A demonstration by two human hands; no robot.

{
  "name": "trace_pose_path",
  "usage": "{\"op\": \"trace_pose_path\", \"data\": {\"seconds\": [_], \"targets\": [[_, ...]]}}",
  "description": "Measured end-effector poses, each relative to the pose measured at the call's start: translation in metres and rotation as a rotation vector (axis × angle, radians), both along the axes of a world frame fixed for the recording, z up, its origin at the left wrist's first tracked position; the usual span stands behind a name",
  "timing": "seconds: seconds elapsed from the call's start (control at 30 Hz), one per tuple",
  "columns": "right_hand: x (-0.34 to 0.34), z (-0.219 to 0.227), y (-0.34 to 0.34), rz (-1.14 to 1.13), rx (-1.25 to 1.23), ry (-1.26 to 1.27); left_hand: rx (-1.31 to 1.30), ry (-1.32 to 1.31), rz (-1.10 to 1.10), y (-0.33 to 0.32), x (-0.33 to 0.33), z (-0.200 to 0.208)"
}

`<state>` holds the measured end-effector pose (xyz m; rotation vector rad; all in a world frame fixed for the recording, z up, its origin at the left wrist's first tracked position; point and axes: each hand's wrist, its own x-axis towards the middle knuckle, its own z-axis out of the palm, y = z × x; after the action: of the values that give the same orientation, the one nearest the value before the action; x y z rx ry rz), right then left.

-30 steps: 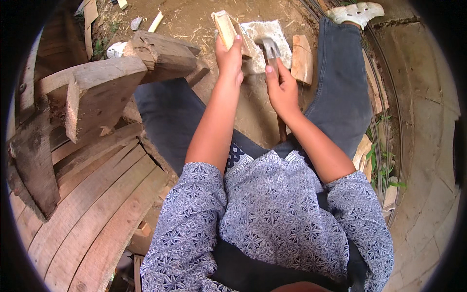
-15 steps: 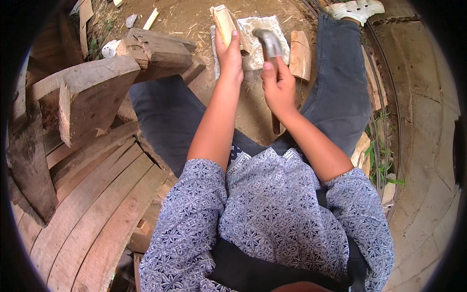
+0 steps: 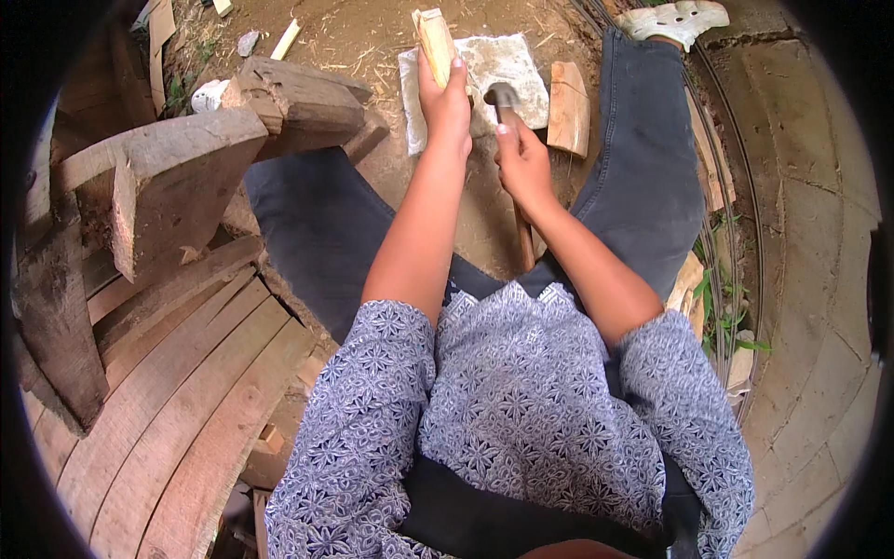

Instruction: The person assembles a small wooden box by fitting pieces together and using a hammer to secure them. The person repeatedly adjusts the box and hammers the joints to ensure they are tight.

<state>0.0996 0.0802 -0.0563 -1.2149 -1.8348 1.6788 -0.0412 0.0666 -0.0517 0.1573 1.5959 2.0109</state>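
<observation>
My left hand point(image 3: 447, 104) grips a pale stick of wood point(image 3: 435, 42) and holds it upright over a flat grey stone slab point(image 3: 503, 61) on the dirt ground. Just right of it, my right hand point(image 3: 523, 160) is closed around the wooden handle point(image 3: 524, 238) of a tool with a dark metal head point(image 3: 504, 95). The metal head sits low over the slab, beside the stick's lower part. A cut block of wood point(image 3: 568, 107) lies at the slab's right edge. I am seated, with my legs in dark trousers spread to either side of the slab.
Heavy weathered timbers point(image 3: 177, 177) and curved wooden planks point(image 3: 158, 401) fill the left side. Small wood scraps point(image 3: 285, 39) lie on the dirt at the top left. A concrete surface point(image 3: 810, 279) with a wire and some grass runs along the right. A white shoe point(image 3: 675, 19) shows at the top.
The tool's metal head has come down from a raised position to just above the slab beside the stick. My left hand still holds the stick upright in about the same place.
</observation>
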Motion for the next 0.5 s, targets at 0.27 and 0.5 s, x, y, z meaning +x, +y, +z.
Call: {"op": "trace_pose_path", "data": {"seconds": [0.27, 0.5], "targets": [[0.0, 0.024, -0.003, -0.037, -0.024, 0.16, 0.073, 0.015, 0.024, 0.0, -0.001, -0.005], [0.0, 0.058, 0.004, -0.123, -0.306, 0.271, 0.05, -0.02, -0.006, -0.011, -0.003, 0.003]]}}
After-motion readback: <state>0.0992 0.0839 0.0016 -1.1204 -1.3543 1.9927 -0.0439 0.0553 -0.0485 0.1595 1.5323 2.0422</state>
